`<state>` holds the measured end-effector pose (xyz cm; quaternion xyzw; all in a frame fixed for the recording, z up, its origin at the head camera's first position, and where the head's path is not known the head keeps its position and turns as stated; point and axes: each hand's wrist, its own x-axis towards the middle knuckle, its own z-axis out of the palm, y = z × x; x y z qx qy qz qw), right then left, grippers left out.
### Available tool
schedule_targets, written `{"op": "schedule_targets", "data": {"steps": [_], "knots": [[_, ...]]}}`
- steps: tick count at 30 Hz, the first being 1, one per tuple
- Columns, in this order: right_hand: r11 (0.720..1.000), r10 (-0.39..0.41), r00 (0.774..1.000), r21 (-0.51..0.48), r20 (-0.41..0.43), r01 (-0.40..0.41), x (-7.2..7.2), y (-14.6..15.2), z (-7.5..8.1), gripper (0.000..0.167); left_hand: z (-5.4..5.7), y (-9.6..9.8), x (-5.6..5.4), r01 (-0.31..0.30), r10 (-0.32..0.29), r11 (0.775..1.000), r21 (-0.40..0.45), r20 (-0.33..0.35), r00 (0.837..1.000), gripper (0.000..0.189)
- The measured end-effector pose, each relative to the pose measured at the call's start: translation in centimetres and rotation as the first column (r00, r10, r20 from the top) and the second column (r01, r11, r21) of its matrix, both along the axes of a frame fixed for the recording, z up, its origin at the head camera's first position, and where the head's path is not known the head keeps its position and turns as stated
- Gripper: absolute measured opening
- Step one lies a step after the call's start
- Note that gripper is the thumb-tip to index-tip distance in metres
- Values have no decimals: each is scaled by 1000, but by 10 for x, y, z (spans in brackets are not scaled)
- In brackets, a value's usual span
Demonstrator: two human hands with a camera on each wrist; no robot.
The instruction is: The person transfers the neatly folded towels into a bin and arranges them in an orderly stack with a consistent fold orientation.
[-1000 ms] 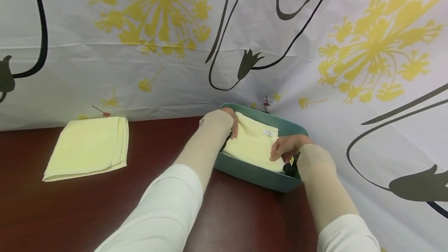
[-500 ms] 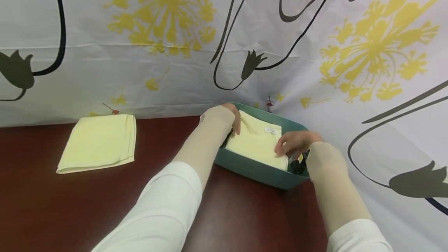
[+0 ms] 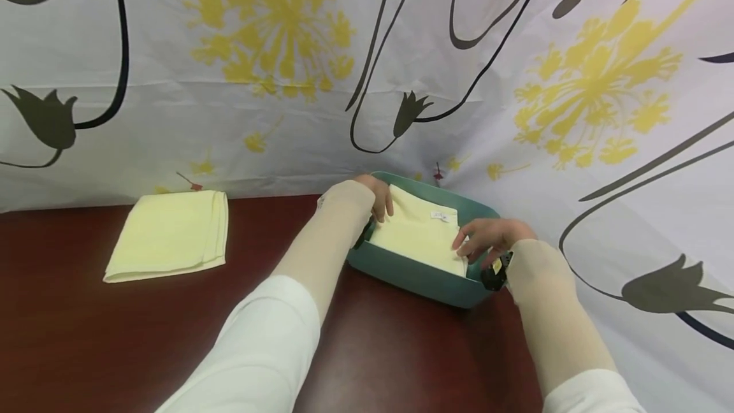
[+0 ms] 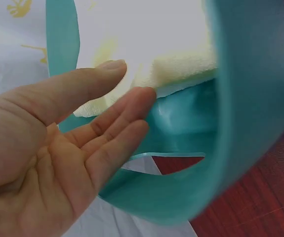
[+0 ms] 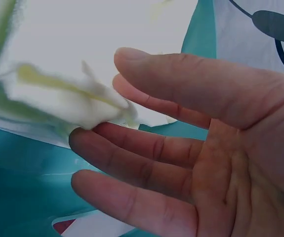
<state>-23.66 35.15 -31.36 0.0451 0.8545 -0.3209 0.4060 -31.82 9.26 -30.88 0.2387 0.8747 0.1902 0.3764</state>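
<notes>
A folded pale yellow towel (image 3: pixel 415 228) with a small white label (image 3: pixel 440 216) lies inside a teal plastic basket (image 3: pixel 413 278). At the basket's left end is my left hand (image 3: pixel 377 196); in the left wrist view its thumb and loosely bent fingers hold nothing, close to the towel's edge (image 4: pixel 181 74). My right hand (image 3: pixel 489 238) is over the right end, fingers spread. The right wrist view shows those fingers (image 5: pixel 132 158) beside the towel's rumpled corner (image 5: pixel 77 106), fingertips at or near the cloth without gripping it.
Another folded pale yellow towel (image 3: pixel 169 234) lies on the dark red-brown table (image 3: pixel 367 362) to the left. A white cloth backdrop (image 3: pixel 287 139) with yellow and grey flower prints rises behind the table and along the right side, close to the basket.
My right hand has let go of the towel's right edge, and its fingers have spread. My left hand's fingers have also loosened and drawn slightly left. The view has shifted a little.
</notes>
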Motion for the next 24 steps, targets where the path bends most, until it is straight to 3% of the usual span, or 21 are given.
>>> {"op": "schedule_targets", "data": {"steps": [5, 11, 15, 18, 24], "knots": [[1000, 17, 999, 3, -39, -16, 8, 0, 3, 32, -5, -6, 2, -63, 57, 994, 91, 61, 996, 43], [1000, 13, 998, -18, -62, -14, 13, 0, 8, 33, -3, -13, 4, -50, 44, 989, 136, 45, 998, 44], [999, 53, 993, 1, -104, -54, 14, -3, 13, 35, -1, -17, 5, -81, 63, 977, 199, 92, 994, 45], [995, 98, 982, 24, -161, -95, 17, -5, 19, 38, -1, -19, 6, -110, 79, 961, 252, 131, 988, 46], [989, 145, 947, 9, -287, -149, 26, -10, 30, 41, 1, -23, 6, -88, 55, 948, 306, 113, 992, 47]]}}
